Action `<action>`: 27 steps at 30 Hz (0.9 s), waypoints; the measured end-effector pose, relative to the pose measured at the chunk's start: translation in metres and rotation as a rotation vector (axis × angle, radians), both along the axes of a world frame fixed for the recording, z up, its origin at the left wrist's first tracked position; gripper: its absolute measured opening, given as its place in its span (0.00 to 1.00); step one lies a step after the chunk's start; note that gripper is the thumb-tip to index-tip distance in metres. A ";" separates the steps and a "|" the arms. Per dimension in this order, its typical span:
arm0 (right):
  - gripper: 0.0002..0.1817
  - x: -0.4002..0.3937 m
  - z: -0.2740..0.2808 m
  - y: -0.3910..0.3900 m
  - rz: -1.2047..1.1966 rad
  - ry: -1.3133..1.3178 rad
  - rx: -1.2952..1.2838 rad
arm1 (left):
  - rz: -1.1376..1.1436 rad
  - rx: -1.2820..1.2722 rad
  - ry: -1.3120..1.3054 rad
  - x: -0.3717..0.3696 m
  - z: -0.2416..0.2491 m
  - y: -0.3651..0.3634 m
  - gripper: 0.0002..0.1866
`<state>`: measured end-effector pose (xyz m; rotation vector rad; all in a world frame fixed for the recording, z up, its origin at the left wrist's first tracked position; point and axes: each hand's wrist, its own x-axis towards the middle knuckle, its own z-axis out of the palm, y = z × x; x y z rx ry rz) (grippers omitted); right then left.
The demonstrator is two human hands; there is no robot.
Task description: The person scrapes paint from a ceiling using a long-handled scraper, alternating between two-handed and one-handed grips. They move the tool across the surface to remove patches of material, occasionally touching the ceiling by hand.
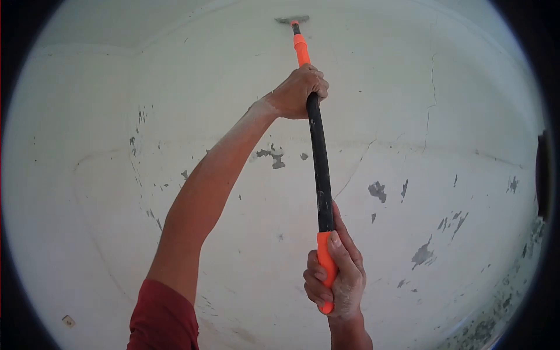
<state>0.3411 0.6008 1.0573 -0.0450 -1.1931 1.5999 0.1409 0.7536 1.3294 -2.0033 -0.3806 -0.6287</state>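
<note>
A long scraper pole (319, 169) with a black shaft and orange grips reaches up to a flat metal blade (291, 19) pressed against the white surface (443, 116) overhead. My left hand (300, 91) is wrapped around the upper shaft, just below the upper orange section. My right hand (337, 274) grips the orange handle at the pole's lower end. My left arm stretches up, with a dark red sleeve (162, 318) at the bottom.
The white painted surface has grey patches of flaked paint (377, 190) in the middle and lower right, and a thin crack (430, 99) runs down at the upper right. A dark object (542, 175) sits at the right edge.
</note>
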 end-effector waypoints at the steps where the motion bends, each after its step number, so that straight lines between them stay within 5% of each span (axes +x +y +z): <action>1: 0.32 0.001 -0.007 -0.006 0.001 0.002 -0.011 | 0.028 -0.034 0.000 0.000 -0.009 -0.001 0.14; 4: 0.32 0.001 -0.016 -0.014 -0.021 -0.015 -0.057 | -0.043 -0.055 0.036 0.001 -0.029 -0.003 0.14; 9: 0.33 -0.015 0.032 0.004 -0.037 -0.012 -0.011 | -0.253 0.047 -0.014 -0.010 0.026 0.014 0.16; 11: 0.33 -0.016 0.045 0.008 -0.011 0.013 0.005 | 0.115 0.024 -0.014 -0.011 0.055 0.002 0.16; 15: 0.33 -0.007 0.029 -0.008 0.035 0.036 0.001 | -0.108 0.054 0.044 -0.009 0.033 0.002 0.16; 18: 0.33 -0.007 0.010 -0.010 0.055 0.038 0.004 | -0.058 -0.012 0.077 -0.005 0.011 -0.003 0.15; 24: 0.33 -0.024 0.072 0.016 0.009 0.046 0.077 | -0.059 0.038 -0.025 -0.015 0.085 0.008 0.14; 27: 0.33 -0.024 0.071 0.004 0.050 0.054 0.037 | 0.049 0.057 0.014 -0.017 0.082 0.000 0.13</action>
